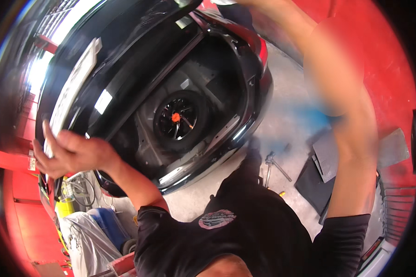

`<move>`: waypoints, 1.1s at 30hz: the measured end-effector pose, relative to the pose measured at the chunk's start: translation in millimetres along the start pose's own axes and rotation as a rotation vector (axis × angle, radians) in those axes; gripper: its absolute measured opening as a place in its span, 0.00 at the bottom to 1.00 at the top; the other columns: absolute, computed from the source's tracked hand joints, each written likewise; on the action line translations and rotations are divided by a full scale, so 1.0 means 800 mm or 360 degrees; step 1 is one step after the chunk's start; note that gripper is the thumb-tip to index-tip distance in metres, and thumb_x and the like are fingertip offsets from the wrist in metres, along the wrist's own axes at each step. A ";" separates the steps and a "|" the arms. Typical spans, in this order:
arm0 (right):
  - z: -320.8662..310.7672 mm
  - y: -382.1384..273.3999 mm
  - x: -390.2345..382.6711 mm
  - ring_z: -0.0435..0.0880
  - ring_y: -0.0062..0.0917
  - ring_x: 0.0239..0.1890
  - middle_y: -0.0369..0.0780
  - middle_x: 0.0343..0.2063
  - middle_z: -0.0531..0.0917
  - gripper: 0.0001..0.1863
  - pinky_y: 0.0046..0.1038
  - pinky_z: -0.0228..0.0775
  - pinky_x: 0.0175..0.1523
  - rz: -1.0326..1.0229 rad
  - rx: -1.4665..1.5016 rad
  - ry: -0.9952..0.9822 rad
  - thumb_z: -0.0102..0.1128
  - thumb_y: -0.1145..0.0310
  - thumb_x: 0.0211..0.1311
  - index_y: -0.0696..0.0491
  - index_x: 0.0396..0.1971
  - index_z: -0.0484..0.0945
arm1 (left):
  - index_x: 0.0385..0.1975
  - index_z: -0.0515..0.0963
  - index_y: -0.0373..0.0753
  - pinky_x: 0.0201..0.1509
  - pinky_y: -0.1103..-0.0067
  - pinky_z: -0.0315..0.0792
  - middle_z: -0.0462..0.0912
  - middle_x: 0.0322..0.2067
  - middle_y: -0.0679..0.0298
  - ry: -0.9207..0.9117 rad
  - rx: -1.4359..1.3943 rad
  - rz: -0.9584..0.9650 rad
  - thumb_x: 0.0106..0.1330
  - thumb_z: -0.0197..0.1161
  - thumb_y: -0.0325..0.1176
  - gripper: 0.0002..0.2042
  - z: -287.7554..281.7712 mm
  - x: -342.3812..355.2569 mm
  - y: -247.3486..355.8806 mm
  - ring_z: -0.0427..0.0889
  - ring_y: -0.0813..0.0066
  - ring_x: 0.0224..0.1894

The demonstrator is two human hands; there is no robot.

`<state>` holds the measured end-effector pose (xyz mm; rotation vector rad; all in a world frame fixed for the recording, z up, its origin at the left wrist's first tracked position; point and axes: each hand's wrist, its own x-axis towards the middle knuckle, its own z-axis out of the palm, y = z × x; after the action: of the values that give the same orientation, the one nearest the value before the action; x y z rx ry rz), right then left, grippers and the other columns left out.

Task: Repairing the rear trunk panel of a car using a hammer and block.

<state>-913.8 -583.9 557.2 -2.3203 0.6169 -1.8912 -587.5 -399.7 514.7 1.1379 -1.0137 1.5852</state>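
My left hand [74, 154] is raised at the left, fingers spread, beside the lower edge of the open black trunk lid [125, 60]. I cannot tell whether it touches the lid. A long pale plate-like strip [74, 85] runs along the lid just above that hand. My right arm [356, 147] stretches up and across to the top edge, where its hand passes out of the picture. Below the lid, the car's trunk lies open, with a spare wheel [176, 118] in its well and an orange piece [175, 117] at the wheel's centre.
On the floor to the right are a metal wrench-like tool [278, 167] and dark flat panels [312, 182]. Lower left, a grey cover [90, 240] drapes something near a blue cloth [110, 226] and a yellow object [65, 207]. The car's rear bumper [203, 171] stands in front of me.
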 end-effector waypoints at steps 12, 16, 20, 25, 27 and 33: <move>-0.032 0.464 -0.172 0.84 0.21 0.31 0.39 0.26 0.85 0.16 0.26 0.76 0.41 0.0998 0.0417 -0.0364 0.56 0.65 0.68 0.62 0.43 0.85 | 0.18 0.83 0.34 0.45 0.67 0.76 0.81 0.23 0.58 0.0714 -0.0158 -0.0291 0.69 0.53 0.38 0.20 0.174 0.036 0.147 0.78 0.63 0.27; 0.016 0.525 -0.194 0.83 0.20 0.32 0.38 0.28 0.85 0.17 0.25 0.76 0.41 0.1234 0.0602 -0.0696 0.56 0.67 0.69 0.64 0.47 0.84 | 0.16 0.79 0.34 0.57 0.63 0.76 0.81 0.21 0.57 0.0944 -0.0191 0.0171 0.69 0.50 0.38 0.21 0.249 0.035 0.221 0.82 0.64 0.30; 0.064 0.565 -0.194 0.82 0.19 0.32 0.37 0.30 0.85 0.17 0.25 0.75 0.41 0.1389 0.0966 -0.0974 0.57 0.68 0.69 0.64 0.49 0.83 | 0.17 0.80 0.33 0.52 0.64 0.76 0.81 0.24 0.54 0.1145 -0.0342 0.0077 0.66 0.52 0.38 0.19 0.285 0.043 0.241 0.82 0.62 0.33; 0.116 0.581 -0.138 0.82 0.19 0.32 0.38 0.31 0.86 0.17 0.23 0.75 0.42 0.1096 0.1155 -0.1092 0.59 0.70 0.67 0.64 0.50 0.82 | 0.24 0.79 0.35 0.37 0.72 0.76 0.82 0.25 0.57 0.0716 -0.0351 0.0269 0.63 0.52 0.40 0.16 0.274 0.043 0.199 0.82 0.66 0.29; 0.144 0.594 -0.114 0.82 0.19 0.33 0.38 0.33 0.86 0.19 0.24 0.75 0.42 0.0965 0.1436 -0.1049 0.60 0.70 0.65 0.65 0.52 0.82 | 0.22 0.79 0.36 0.36 0.72 0.76 0.82 0.24 0.59 0.0801 -0.0416 0.0060 0.61 0.52 0.39 0.15 0.273 0.045 0.206 0.82 0.66 0.28; 0.248 0.600 -0.051 0.85 0.24 0.42 0.41 0.41 0.87 0.37 0.26 0.76 0.45 0.1011 0.1267 -0.1004 0.67 0.53 0.64 0.67 0.63 0.73 | 0.25 0.78 0.34 0.29 0.80 0.71 0.81 0.26 0.59 0.0752 -0.0344 0.0084 0.72 0.51 0.42 0.19 0.263 0.043 0.199 0.80 0.71 0.29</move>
<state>-852.3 -1044.9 323.1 -1.7268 0.3508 -0.8194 -700.0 -631.9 580.8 0.5548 -0.8729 1.6362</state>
